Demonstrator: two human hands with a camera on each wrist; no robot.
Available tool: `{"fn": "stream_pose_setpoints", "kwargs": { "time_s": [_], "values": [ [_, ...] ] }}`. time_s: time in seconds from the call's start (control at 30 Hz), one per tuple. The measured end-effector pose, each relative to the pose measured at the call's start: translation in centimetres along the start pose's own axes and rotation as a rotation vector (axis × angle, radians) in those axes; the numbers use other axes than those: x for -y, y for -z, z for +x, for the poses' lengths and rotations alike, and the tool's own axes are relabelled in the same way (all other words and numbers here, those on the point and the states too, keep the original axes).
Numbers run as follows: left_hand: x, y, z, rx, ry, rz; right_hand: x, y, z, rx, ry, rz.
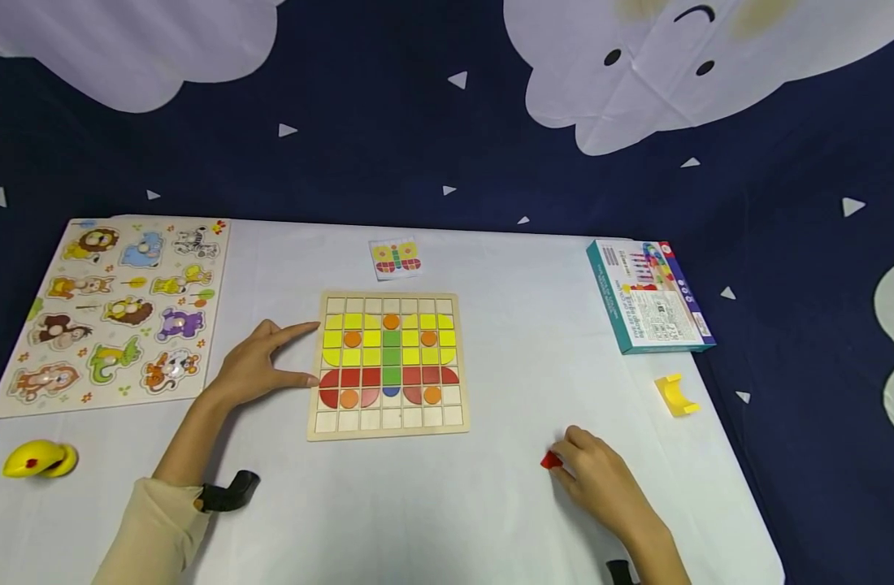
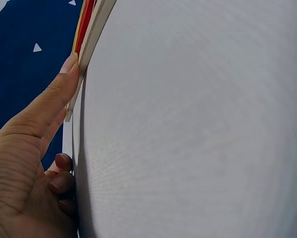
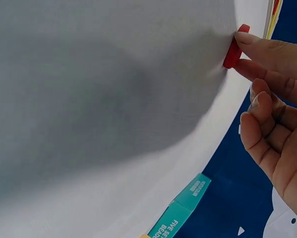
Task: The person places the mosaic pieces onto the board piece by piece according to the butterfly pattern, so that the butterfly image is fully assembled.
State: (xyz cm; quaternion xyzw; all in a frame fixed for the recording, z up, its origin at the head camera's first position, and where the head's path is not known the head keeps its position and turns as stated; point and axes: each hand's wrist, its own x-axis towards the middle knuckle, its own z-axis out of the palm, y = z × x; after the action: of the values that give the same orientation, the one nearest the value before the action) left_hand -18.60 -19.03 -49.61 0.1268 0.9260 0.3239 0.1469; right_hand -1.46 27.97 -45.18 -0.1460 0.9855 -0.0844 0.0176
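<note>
A square wooden grid board [image 1: 388, 429] lies in the middle of the table, its cells filled with yellow, red, green, orange and blue tiles in a butterfly pattern. My left hand [image 1: 253, 367] touches the board's left edge, thumb and index finger spread apart; the thumb [image 2: 64, 82] rests at the edge in the left wrist view. To the right of the board, my right hand [image 1: 596, 483] pinches a small red tile [image 3: 236, 48] between thumb and index finger, with the other fingers curled in. Behind the board lies a small picture card [image 1: 396, 259] with a similar butterfly.
An animal puzzle board [image 1: 125, 317] lies at the left, with a yellow-and-red clapper toy [image 1: 33, 459] in front of it. A teal box [image 1: 655, 301] stands at the back right, and a curved yellow piece [image 1: 675, 396] sits before it near the table's right edge.
</note>
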Motion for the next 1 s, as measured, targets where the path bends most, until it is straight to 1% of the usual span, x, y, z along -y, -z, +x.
{"fn": "stream_pose_setpoints", "kwargs": {
  "time_s": [0.2, 0.47, 0.6, 0.77, 0.9, 1.0],
  "values": [
    [0.0, 0.0, 0.0, 0.0, 0.008, 0.001, 0.2, -0.1, 0.2, 0.006, 0.016, 0.017],
    [0.0, 0.1, 0.0, -0.007, 0.004, 0.002, 0.2, -0.6, 0.4, -0.042, 0.037, -0.004],
    [0.0, 0.1, 0.0, -0.006, 0.005, 0.0, 0.2, -0.9, 0.4, -0.058, 0.043, 0.007],
    [0.0, -0.1, 0.0, -0.003, 0.007, -0.005, 0.1, -0.9, 0.5, -0.059, 0.055, 0.037],
    [0.1, -0.1, 0.1, -0.002, 0.005, -0.007, 0.2, -0.9, 1.3, -0.073, 0.104, 0.055],
    [0.1, -0.1, 0.1, -0.004, 0.005, -0.009, 0.5, -0.9, 2.5, -0.083, 0.155, 0.064]
  ]
}}
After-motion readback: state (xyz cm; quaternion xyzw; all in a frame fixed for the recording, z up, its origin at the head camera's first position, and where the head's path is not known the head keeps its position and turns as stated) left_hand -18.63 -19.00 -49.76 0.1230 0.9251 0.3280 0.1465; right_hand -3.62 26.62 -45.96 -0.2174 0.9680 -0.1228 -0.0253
